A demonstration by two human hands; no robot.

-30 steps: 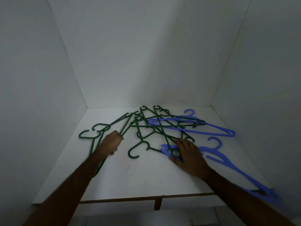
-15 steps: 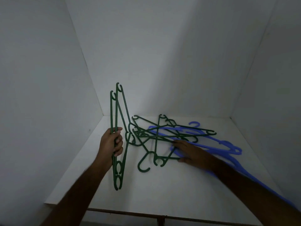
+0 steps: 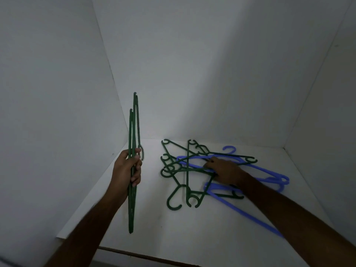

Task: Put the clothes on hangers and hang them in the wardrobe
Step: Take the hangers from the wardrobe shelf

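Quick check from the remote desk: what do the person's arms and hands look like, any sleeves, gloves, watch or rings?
Both forearms are bare all the way to the bottom edge of the frame: no sleeves show. The left hand and right hand wear no gloves. No watch, bracelet or ring is visible on either wrist or on the fingers that show, though the dim light could hide small details.

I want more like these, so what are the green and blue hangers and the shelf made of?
Green hangers: likely moulded plastic, matte, thin uniform bars. Blue hangers: plastic too, thicker and smooth, solid even colour. Shelf: looks like white laminated board; brown front edge suggests wood, uncertain.
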